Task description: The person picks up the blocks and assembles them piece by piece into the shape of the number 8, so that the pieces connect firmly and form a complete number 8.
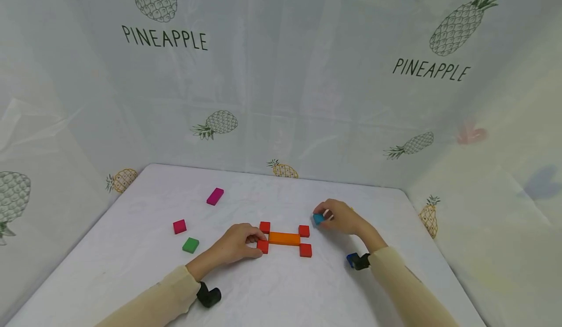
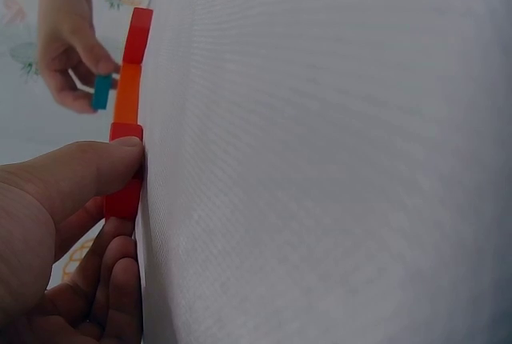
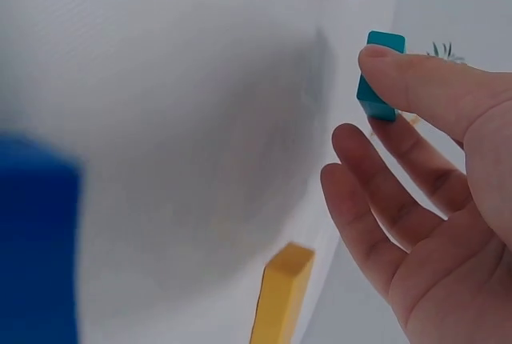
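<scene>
My left hand (image 1: 239, 243) pinches a small red block (image 1: 262, 247) between thumb and fingers at the near left corner of a flat block arrangement. A long orange block (image 1: 284, 239) forms its middle, with a far left red block (image 1: 265, 227), a far right red block (image 1: 304, 231) and a near right red block (image 1: 306, 250) at the other corners. To the right, my right hand (image 1: 344, 218) grips a teal block (image 3: 376, 106) with thumb and index finger. It hangs just above the table beyond the far right red block; the other fingers are loosely bent.
On the left of the white table lie a magenta block (image 1: 215, 196), a dark pink block (image 1: 179, 226) and a green block (image 1: 190, 245). A dark blue block (image 1: 352, 259) sits by the right wrist, and a yellow block (image 3: 282, 296) lies beneath the right hand. Pineapple-print curtains surround the table.
</scene>
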A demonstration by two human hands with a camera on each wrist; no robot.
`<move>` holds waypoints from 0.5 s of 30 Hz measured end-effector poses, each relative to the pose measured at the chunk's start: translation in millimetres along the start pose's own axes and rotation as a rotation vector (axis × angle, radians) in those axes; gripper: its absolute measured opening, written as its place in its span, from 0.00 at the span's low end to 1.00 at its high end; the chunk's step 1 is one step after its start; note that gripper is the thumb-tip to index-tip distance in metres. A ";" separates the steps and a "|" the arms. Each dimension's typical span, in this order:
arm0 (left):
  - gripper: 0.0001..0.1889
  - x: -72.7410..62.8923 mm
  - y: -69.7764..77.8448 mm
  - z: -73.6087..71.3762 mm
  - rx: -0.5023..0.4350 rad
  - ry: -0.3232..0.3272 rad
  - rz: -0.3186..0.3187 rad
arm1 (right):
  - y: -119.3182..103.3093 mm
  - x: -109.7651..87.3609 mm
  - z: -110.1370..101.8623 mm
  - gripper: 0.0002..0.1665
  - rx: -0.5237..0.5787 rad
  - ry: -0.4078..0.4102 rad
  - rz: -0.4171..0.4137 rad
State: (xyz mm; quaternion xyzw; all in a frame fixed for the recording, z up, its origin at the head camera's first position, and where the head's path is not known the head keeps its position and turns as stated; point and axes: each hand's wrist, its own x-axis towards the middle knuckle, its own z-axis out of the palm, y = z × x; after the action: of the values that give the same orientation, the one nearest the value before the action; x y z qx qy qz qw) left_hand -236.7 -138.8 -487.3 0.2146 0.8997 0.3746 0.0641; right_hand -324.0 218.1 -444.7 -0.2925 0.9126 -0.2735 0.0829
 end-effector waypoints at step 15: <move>0.14 0.1 -2.3 0.0 -0.002 0.001 0.011 | -17.7 39.3 17.1 0.20 -0.003 -0.066 0.037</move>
State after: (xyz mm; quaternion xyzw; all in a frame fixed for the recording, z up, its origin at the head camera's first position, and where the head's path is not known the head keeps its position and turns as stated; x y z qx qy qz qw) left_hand -237.6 -140.2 -488.8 0.2193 0.8982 0.3760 0.0617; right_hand -342.1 175.6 -449.0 -0.2845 0.9149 -0.2609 0.1177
